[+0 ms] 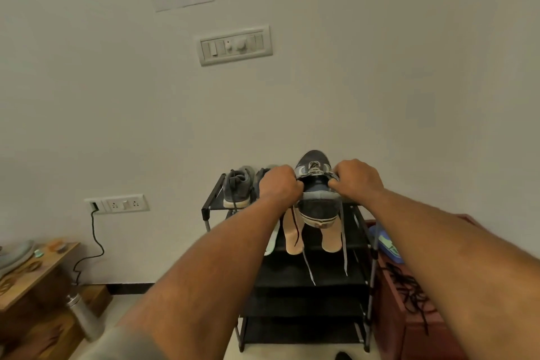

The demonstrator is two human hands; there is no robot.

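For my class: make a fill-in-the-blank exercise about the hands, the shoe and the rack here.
1. The left hand and right hand together hold just ____ shoe.
2. Its laces dangle loose, so they are ____.
3. The shoe rack is coloured ____.
4. The grey shoes stand on the rack's ____ shelf.
Missing words: one; untied; black; top.

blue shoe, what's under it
Two beige insoles lie on the black rack under the shoe, with its laces hanging across them. The shoe hides the insoles' far ends and whether its sole touches the rack.
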